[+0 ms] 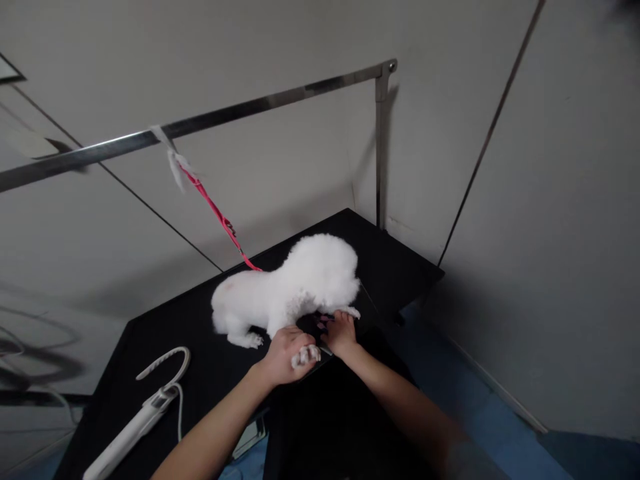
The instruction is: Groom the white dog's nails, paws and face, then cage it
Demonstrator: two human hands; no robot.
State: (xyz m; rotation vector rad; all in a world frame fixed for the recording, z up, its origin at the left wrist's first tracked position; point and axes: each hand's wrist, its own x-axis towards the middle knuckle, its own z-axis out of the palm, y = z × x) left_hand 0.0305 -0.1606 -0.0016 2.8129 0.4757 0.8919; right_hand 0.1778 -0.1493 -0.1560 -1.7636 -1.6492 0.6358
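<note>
Left hand point(284, 355) is closed around the white dog's point(290, 287) front paw point(305, 355); I read the right hand point(341, 333) as curled on a small purple tool point(323, 321) just beside the other paw, grip unclear. Dog lies near the black table's point(165, 327) front edge, pink leash point(215, 212) running to the overhead bar point(240, 112). White dryer point(137, 417) sits at the front-left corner.

Both bare forearms reach forward from the lower edge of the view and converge toward the middle. The left hand point(286, 355) is curled palm-down, its fingers point(295, 343) wrapped closed around something white. The right hand point(341, 333) lies just beside it, knuckles up, fingers bent downward, wrist straight.
</note>
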